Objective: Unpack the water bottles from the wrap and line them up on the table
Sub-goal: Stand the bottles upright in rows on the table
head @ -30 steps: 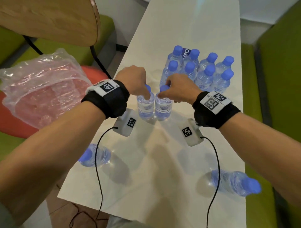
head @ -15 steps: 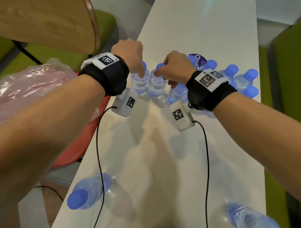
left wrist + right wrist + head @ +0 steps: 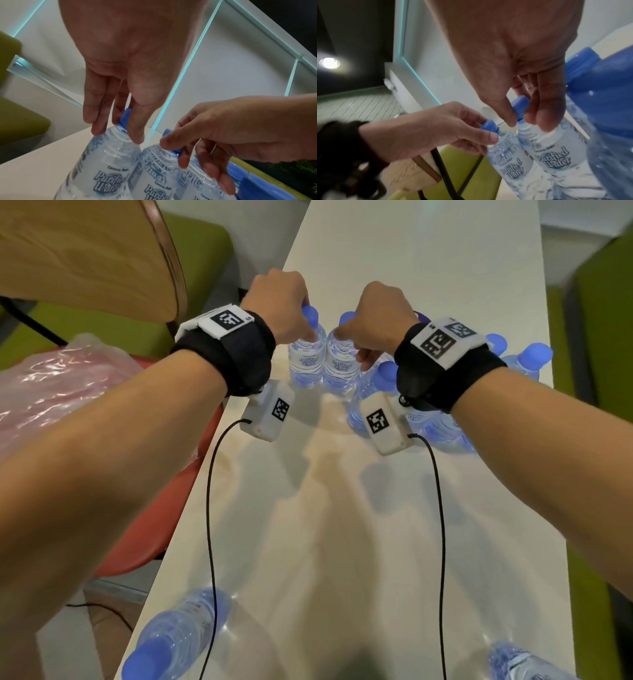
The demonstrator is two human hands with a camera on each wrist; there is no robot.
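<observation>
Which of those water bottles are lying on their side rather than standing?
Two: the bottle at the table's near-left corner and the one at its near-right edge. The rest stand upright, including the pair pinched by the left hand and right hand.

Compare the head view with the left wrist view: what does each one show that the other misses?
Only the head view shows the plastic wrap on the red chair, the cluster of standing bottles and two bottles lying near the table's near edge. Only the left wrist view shows the "Purified Water" label legibly and the fingertips at the bottle's neck. Both show the left hand and right hand each gripping an upright bottle top, the two bottles side by side.
</observation>
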